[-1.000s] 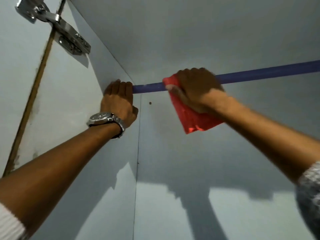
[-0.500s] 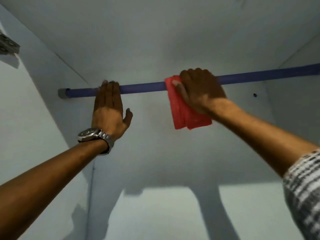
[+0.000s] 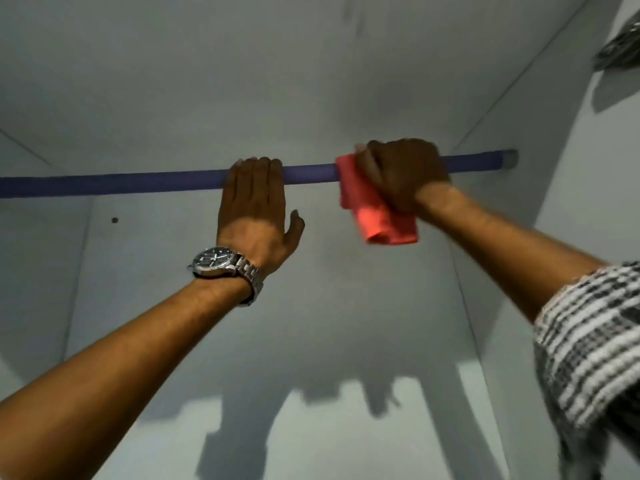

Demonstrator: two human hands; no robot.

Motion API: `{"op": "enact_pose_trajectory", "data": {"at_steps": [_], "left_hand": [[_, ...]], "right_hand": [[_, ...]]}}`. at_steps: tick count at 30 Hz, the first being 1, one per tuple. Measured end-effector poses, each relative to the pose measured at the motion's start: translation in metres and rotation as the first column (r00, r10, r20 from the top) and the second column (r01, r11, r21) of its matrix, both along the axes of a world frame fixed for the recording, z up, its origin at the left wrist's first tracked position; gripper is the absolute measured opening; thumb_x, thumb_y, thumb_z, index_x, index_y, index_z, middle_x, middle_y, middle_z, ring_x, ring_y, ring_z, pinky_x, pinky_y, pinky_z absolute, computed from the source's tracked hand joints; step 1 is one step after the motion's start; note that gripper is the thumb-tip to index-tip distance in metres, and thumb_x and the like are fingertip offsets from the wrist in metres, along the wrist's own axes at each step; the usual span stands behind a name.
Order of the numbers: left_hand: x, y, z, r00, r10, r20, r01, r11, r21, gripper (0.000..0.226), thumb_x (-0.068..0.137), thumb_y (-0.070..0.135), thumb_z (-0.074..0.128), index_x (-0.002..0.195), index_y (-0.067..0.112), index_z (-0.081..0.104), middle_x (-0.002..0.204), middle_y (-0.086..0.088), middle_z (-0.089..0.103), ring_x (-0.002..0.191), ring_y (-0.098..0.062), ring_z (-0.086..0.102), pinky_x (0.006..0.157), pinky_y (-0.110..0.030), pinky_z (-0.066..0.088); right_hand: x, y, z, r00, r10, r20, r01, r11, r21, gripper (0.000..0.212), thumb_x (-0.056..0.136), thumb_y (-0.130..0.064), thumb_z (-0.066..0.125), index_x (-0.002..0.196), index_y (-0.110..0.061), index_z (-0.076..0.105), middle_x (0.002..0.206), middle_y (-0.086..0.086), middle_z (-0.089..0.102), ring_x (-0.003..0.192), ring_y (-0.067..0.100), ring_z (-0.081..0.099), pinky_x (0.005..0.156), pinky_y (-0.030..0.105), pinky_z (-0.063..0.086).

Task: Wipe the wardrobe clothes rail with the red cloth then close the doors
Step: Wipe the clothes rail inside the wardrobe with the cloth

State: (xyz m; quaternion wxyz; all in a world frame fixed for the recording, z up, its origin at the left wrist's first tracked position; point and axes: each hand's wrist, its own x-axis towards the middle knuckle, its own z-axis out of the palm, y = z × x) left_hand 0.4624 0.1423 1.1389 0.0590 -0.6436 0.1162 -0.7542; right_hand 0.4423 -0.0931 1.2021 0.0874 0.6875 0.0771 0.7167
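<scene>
Cloth (image 3: pixel 381 223) draped over rail (image 3: pixel 156 181), gripped under right-hand fingers (image 3: pixel 405 157).

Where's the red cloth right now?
In the head view, right of centre: the right hand holds the red cloth against the purple rail, near its right end.

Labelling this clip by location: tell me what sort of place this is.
Most likely the inside of a wardrobe: a blue clothes rail runs into the right side panel, a pale top panel sits close above, and the right hand holds a red cloth on the rail.
</scene>
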Motion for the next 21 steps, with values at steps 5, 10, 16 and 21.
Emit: {"op": "enact_pose_trajectory", "data": {"at_steps": [5, 10, 16, 21], "left_hand": [[0.009, -0.015, 0.002, 0.998, -0.053, 0.043, 0.055, 0.998, -0.037, 0.064, 0.096, 0.035, 0.052, 0.144, -0.005, 0.04, 0.144, -0.027, 0.048, 0.139, -0.045, 0.04, 0.124, -0.055, 0.024], [0.007, -0.019, 0.001, 0.998, -0.067, 0.009, 0.067, 0.995, -0.072, 0.062, 0.097, 0.035, 0.05, 0.143, -0.005, 0.039, 0.142, -0.027, 0.048, 0.137, -0.045, 0.04, 0.126, -0.054, 0.022], [-0.02, 0.0, 0.006, 0.994, -0.014, -0.109, 0.015, 1.0, 0.009, 0.058, 0.091, 0.03, 0.061, 0.139, 0.002, 0.045, 0.131, -0.022, 0.057, 0.122, -0.043, 0.052, 0.111, -0.054, 0.04], [-0.051, 0.081, -0.003, 0.978, 0.067, -0.197, -0.088, 0.991, -0.097, 0.057, 0.087, 0.017, 0.065, 0.139, 0.002, 0.048, 0.132, -0.022, 0.058, 0.121, -0.042, 0.054, 0.105, -0.051, 0.044]], "right_hand": [[-0.015, -0.112, 0.014, 0.963, -0.099, -0.25, 0.152, 0.968, 0.201, 0.059, 0.106, -0.061, 0.027, 0.118, -0.02, 0.068, 0.113, 0.024, 0.069, 0.099, 0.042, 0.065, 0.088, 0.044, 0.052], [-0.017, -0.102, 0.01, 0.972, -0.013, -0.235, 0.086, 0.95, 0.301, 0.057, 0.108, -0.05, 0.023, 0.11, -0.014, 0.068, 0.112, 0.023, 0.07, 0.1, 0.039, 0.065, 0.078, 0.038, 0.043], [-0.024, 0.048, -0.02, 0.988, 0.105, -0.116, -0.092, 0.99, 0.11, 0.051, 0.107, -0.051, 0.03, 0.117, -0.013, 0.062, 0.118, 0.014, 0.069, 0.11, 0.035, 0.062, 0.094, 0.043, 0.044], [-0.029, 0.104, -0.016, 0.98, 0.094, -0.173, -0.072, 0.989, 0.128, 0.056, 0.107, -0.051, 0.027, 0.12, -0.013, 0.066, 0.122, 0.016, 0.069, 0.114, 0.036, 0.061, 0.096, 0.041, 0.042]]}}
